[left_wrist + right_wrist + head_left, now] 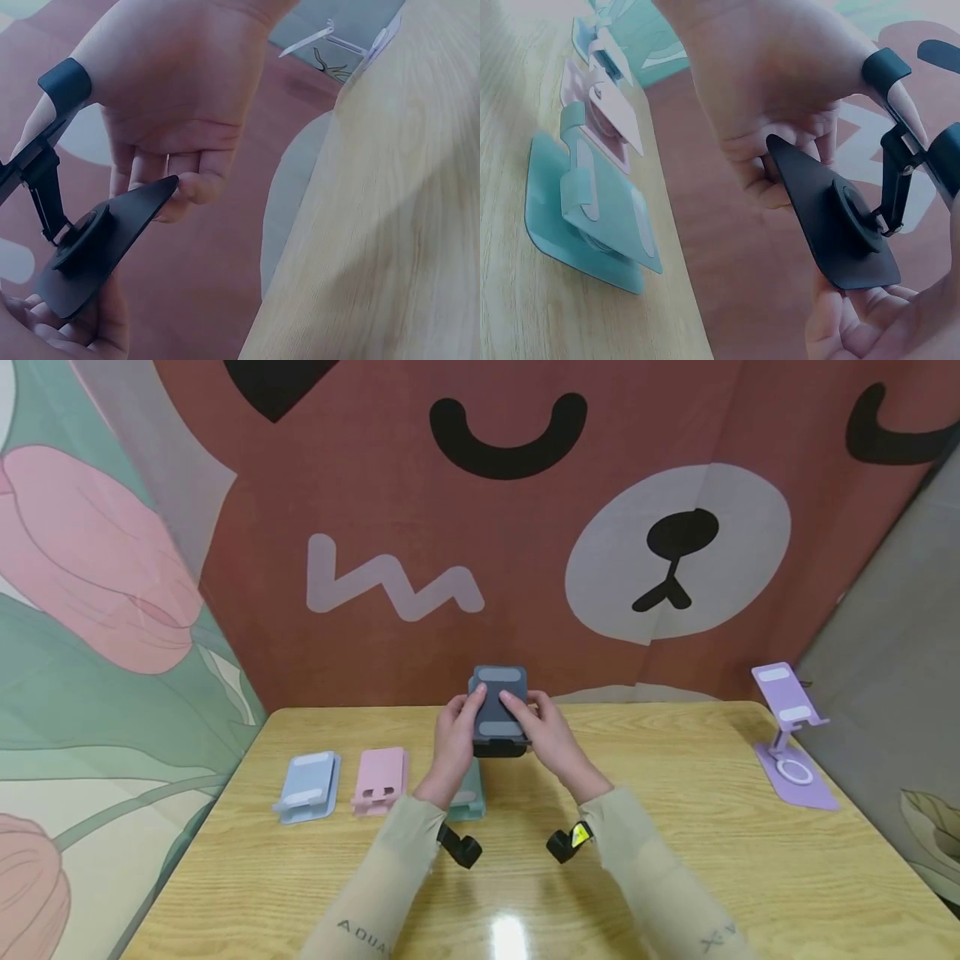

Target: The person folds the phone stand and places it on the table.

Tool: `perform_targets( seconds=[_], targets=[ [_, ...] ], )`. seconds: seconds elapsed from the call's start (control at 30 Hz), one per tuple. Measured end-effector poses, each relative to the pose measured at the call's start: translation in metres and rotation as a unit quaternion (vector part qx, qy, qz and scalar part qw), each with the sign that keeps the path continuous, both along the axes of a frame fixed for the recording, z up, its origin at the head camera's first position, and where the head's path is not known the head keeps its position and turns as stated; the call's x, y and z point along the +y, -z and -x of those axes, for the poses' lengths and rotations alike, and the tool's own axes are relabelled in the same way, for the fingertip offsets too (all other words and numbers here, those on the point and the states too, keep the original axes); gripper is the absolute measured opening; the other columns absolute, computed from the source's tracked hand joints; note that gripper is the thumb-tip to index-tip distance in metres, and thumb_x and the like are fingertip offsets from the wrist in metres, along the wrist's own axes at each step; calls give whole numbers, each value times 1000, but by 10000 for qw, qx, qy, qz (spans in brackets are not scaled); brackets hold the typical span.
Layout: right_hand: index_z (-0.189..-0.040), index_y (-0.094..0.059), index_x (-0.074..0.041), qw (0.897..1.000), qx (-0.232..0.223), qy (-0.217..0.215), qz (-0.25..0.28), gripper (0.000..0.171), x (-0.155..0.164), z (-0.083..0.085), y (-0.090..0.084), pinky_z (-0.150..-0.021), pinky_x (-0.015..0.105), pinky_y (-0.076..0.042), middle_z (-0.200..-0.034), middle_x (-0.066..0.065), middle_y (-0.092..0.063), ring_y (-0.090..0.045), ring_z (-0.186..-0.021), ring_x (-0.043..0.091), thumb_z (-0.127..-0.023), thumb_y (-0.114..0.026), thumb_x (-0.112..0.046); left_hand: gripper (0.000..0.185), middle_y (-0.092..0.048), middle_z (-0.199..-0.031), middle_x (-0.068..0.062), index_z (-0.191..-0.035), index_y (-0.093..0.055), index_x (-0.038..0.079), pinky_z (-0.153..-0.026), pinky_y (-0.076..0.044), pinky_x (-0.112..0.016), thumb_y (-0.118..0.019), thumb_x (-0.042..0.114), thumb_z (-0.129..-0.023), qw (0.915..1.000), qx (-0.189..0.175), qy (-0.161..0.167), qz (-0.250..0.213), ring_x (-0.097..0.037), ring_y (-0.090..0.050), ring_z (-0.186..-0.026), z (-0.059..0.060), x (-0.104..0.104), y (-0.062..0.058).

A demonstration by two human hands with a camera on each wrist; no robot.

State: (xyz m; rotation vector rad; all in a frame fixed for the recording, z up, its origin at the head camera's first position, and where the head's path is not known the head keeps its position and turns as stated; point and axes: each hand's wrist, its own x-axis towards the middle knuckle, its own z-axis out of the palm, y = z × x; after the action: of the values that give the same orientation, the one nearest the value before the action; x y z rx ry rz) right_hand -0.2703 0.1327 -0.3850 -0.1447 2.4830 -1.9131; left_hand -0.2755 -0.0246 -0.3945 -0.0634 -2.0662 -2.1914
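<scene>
A dark grey and black folding phone stand is held up over the table, partly unfolded. My left hand grips its left side, the thumb lying on the front of the panel. On the other side my right hand holds it the same way, thumb on the panel. Both wrist views show the stand's flat black base plate, with a round hinge and a folding arm; fingers of both hands curl at the plate's ends. Below the hands, a green folded phone stand lies on the table, partly hidden in the head view.
Left of the green stand lie a pink folded stand and a light blue one. At the table's right end a purple stand stands unfolded. The wooden table meets a printed cloth at its back edge.
</scene>
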Motion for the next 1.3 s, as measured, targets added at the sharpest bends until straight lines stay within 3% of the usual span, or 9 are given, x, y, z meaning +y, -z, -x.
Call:
perform_targets(
  seconds=[0.53,1.03,1.3],
  targets=[
    [-144,-45,-4,9998,-190,52,-36,83,1,1,0,-79,40,-56,-122,19,-61,-64,-104,29,-94,-55,-70,60,-67,-105,-12,-120,-64,-1,-85,-48,-35,-56,55,-100,9998,-53,115,120,-23,-60,-96,1,0,4],
    [-138,-49,-4,9993,-160,332,26,80,-2,-4,4,-71,34,-50,-116,17,-64,-62,-95,26,-93,-58,-69,57,-66,-94,-9,-109,-67,1,-75,-48,-33,-59,57,-98,9993,121,-199,280,-21,-59,-85,-3,5,11],
    [-137,-49,-1,9991,-201,320,199,79,-3,-3,8,-68,32,-48,-115,17,-67,-62,-92,24,-94,-60,-67,58,-66,-96,-9,-113,-67,3,-76,-48,-35,-58,59,-98,9992,165,-240,270,-22,-59,-86,-4,5,15]
  ],
)
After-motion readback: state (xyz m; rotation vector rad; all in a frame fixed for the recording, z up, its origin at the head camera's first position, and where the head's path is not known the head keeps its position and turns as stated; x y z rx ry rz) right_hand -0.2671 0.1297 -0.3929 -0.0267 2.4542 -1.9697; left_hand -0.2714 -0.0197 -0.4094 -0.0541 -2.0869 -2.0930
